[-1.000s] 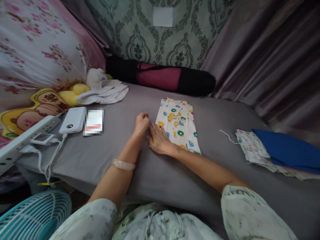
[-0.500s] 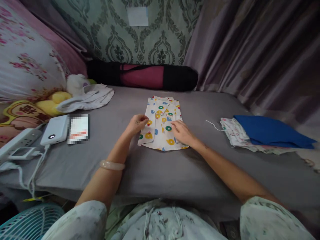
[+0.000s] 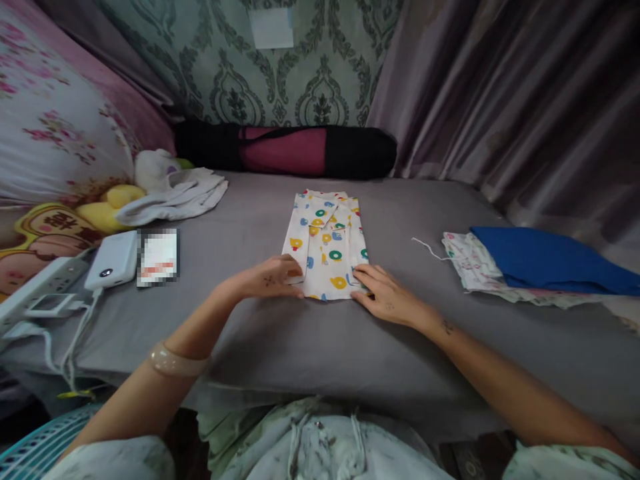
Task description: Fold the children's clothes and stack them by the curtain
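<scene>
A small white garment [image 3: 327, 243] printed with coloured shapes lies folded into a narrow rectangle on the grey bed sheet [image 3: 300, 347]. My left hand [image 3: 273, 277] pinches its near left corner, fingers closed on the cloth. My right hand [image 3: 383, 297] rests at its near right corner, fingertips pressing the hem. A pale bangle [image 3: 175, 360] sits on my left wrist.
A blue cloth [image 3: 545, 260] lies on patterned fabric [image 3: 465, 263] at the right. At the left are a white power bank [image 3: 113, 259], a phone [image 3: 157, 257], a power strip [image 3: 35, 287], plush toys [image 3: 115, 200] and white cloth [image 3: 175, 197]. A dark roll bag [image 3: 285, 150] lies along the wall.
Both hands have slid down from the garment's middle to its near corners. The garment now looks narrower and straighter, with its left side folded in.
</scene>
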Available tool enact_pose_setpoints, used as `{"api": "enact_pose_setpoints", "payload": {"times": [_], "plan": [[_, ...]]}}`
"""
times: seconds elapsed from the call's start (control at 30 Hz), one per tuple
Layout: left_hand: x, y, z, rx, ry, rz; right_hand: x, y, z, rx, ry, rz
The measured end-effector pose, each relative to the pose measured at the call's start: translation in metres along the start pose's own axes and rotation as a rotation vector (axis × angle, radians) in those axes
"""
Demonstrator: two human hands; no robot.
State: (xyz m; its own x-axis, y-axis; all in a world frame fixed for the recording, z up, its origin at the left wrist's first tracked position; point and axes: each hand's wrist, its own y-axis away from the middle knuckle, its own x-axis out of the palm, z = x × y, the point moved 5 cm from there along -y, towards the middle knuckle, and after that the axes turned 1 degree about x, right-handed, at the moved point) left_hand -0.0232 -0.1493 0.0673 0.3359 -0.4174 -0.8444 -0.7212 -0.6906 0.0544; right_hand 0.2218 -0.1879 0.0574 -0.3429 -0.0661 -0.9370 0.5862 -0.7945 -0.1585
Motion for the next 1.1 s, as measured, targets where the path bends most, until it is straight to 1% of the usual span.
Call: {"api": "enact_pose_setpoints", "payload": {"times": [0.17,0.3,0.4,0.53,0.6,0.73,0.8,0.93,1.0,1.1], "plan": [[0.004,0.012,-0.003,0.091,-0.041,-0.056,-0.004,0.005,-0.007,-0.084,-0.082,0.077],[0.008,0.016,-0.008,0.141,-0.146,-0.076,-0.006,0.003,-0.010,-0.145,-0.121,0.099],[0.012,0.017,-0.010,0.149,-0.236,-0.078,-0.005,0.002,-0.009,-0.154,-0.086,0.088],[0.016,0.015,-0.007,0.123,-0.300,-0.074,-0.002,0.001,-0.005,-0.143,0.011,0.076],[0.016,0.012,-0.005,0.124,-0.283,-0.081,-0.002,0.000,-0.006,-0.135,0.016,0.060],[0.008,0.010,0.000,0.114,-0.215,-0.142,-0.002,-0.003,-0.016,-0.130,-0.081,-0.004],[0.005,0.010,0.006,0.099,-0.163,-0.160,-0.001,-0.006,-0.023,-0.115,-0.116,-0.030],[0.000,0.009,0.019,0.072,-0.046,-0.192,0.000,-0.014,-0.035,-0.076,-0.154,-0.036],[-0.004,0.009,0.024,0.011,-0.003,-0.227,-0.002,-0.018,-0.038,-0.046,-0.189,-0.048],[-0.010,0.007,0.030,-0.129,0.061,-0.265,-0.005,-0.025,-0.042,0.043,-0.235,-0.051]]}}
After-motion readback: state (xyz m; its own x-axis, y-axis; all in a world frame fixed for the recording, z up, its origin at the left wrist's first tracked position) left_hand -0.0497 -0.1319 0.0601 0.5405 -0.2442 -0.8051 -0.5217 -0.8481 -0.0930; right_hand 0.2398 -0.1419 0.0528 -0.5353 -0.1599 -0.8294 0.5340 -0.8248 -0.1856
